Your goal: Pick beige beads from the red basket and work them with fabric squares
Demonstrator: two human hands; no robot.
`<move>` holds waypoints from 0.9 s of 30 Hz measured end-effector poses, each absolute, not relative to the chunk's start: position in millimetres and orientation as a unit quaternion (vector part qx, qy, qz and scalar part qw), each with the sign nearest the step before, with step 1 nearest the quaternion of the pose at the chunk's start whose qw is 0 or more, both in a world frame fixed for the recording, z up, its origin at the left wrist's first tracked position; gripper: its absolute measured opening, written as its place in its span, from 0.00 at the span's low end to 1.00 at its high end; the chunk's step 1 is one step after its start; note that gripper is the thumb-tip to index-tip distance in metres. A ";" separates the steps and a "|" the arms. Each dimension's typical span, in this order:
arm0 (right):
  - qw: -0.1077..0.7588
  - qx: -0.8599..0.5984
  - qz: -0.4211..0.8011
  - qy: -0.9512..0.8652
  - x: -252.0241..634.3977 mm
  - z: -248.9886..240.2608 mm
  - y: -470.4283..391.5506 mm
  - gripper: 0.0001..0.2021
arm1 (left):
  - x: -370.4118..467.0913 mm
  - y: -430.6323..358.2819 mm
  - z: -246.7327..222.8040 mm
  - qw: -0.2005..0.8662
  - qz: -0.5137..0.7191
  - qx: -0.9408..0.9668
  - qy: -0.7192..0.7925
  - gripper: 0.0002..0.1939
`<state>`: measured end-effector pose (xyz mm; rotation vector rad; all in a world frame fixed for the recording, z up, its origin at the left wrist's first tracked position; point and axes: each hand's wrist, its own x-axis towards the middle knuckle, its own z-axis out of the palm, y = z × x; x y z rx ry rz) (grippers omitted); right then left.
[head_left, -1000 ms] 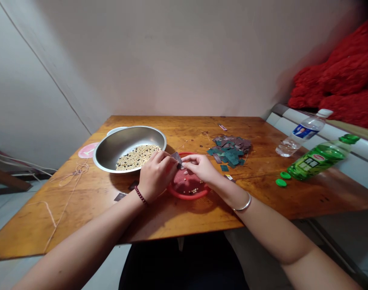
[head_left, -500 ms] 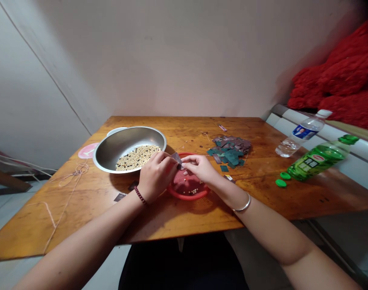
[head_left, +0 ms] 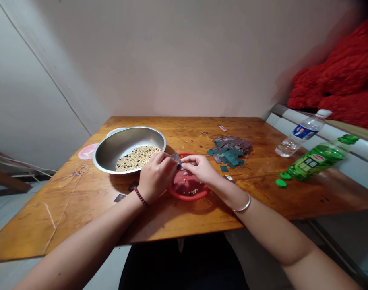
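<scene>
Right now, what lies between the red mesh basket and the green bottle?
In the head view: the right hand over the red mesh basket, a small dark piece, bare wooden tabletop, then two green caps beside the green bottle.

From where I'm standing, I can't make out a brand for certain. At the right of the frame, the green plastic bottle with a green cap (head_left: 330, 153) carries large pale Chinese characters in two rows, too soft to read surely, with a small red oval logo (head_left: 317, 157) above them, its lettering illegible. Further up the right side, the clear plastic bottle with a whitish cap (head_left: 287, 147) wears a blue wraparound label (head_left: 304, 131) bearing a person's picture; any print there is too small for me. Left of centre, the flat pink round disc (head_left: 86, 151) shows a white mark, perhaps a "T" or a "1"; I can't tell which.
</scene>
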<state>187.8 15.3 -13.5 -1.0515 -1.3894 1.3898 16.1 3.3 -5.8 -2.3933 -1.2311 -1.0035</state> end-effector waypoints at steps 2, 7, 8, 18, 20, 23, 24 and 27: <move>0.437 -0.429 0.564 -0.555 187.9 -13.3 15.1 0.09 | 16.1 3.1 -5.9 0.136 -0.348 -0.824 -0.426 0.07; 0.439 -0.423 0.564 -0.556 188.0 -14.5 15.5 0.09 | 16.0 2.8 -5.7 0.135 -0.349 -0.822 -0.429 0.07; 0.439 -0.424 0.566 -0.554 187.8 -14.5 15.4 0.10 | 16.0 2.8 -5.6 0.134 -0.348 -0.821 -0.432 0.07; 0.431 -0.437 0.579 -0.537 187.2 -11.8 13.8 0.08 | 16.6 2.4 -5.8 0.129 -0.345 -0.820 -0.439 0.07; 0.436 -0.431 0.576 -0.541 187.3 -12.3 14.3 0.08 | 16.3 2.4 -6.0 0.129 -0.345 -0.821 -0.437 0.07; 0.436 -0.433 0.574 -0.541 187.2 -11.7 14.4 0.08 | 16.1 2.3 -6.1 0.133 -0.345 -0.820 -0.437 0.07; 0.436 -0.435 0.573 -0.541 187.1 -11.1 14.3 0.07 | 16.1 2.3 -6.0 0.135 -0.345 -0.819 -0.438 0.07; 0.434 -0.437 0.573 -0.541 187.0 -10.2 13.9 0.07 | 16.4 2.1 -5.5 0.136 -0.341 -0.818 -0.442 0.08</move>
